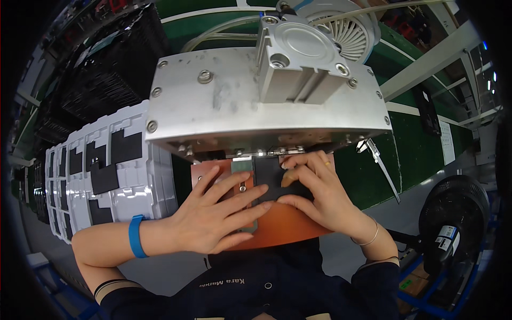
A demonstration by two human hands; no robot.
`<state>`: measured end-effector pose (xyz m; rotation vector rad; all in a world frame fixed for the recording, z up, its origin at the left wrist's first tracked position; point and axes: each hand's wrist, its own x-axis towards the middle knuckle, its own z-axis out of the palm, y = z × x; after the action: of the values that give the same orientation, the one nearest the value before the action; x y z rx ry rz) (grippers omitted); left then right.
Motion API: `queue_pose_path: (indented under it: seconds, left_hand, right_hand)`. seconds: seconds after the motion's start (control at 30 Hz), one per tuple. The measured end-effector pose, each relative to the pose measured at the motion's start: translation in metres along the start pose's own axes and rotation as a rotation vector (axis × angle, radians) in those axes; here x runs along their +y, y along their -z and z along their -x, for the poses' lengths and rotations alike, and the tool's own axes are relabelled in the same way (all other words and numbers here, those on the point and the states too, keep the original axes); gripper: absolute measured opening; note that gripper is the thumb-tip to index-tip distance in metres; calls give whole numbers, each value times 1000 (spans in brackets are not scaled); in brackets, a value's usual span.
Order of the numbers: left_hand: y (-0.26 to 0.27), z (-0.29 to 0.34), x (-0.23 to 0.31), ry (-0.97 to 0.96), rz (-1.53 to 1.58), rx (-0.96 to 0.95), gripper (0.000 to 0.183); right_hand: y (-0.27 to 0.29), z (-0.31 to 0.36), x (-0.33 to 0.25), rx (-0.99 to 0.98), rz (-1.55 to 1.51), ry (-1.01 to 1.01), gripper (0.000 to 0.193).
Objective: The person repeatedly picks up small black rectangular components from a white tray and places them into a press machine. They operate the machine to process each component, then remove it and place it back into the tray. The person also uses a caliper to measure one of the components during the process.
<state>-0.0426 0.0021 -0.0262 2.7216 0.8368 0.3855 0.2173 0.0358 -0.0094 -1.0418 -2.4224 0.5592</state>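
Under the front of a metal press [213, 106], a black rectangular sheet [268, 173] lies on an orange base plate [288, 226]. My left hand [213, 213] is open, its fingers spread; the longer fingertips reach the sheet's left side, over a pale green block [241, 169] with a small screw. At the sheet's right side, the fingers of my right hand [314, 186] are bent, with thumb and fingertips closed on its edge. A tan finger cot [289, 177] covers one of its fingertips. The underside of the sheet is hidden.
White trays [128, 189] with black cut pieces [104, 178] stand at left, before stacked black crates [112, 69]. A caliper [378, 162] lies on the green table [410, 144] at right. A black fan [453, 213] stands near right; an air cylinder [304, 58] tops the press.
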Motion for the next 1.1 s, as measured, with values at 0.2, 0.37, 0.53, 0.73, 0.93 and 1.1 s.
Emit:
queue_pose_path:
  seconds: [0.2, 0.37, 0.53, 0.73, 0.93, 1.1]
  left_hand:
    - [5, -1, 10, 3, -85, 183, 51]
    - [23, -11, 23, 92, 256, 385, 45]
    - [22, -13, 33, 78, 351, 347, 38]
    - [30, -9, 39, 325, 599, 187, 23]
    - [31, -25, 42, 711, 1230, -46, 21]
    - [26, -11, 42, 772, 1383, 6, 22]
  right_hand:
    - [12, 4, -8, -34, -299, -152, 36]
    - [25, 21, 21, -76, -996, -628, 30]
    - [38, 34, 32, 10, -1208, -818, 31]
    - [27, 34, 11, 24, -1161, -631, 29]
    - [9, 32, -21, 58, -1128, -448, 24]
    - [24, 35, -20, 155, -402, -426, 20]
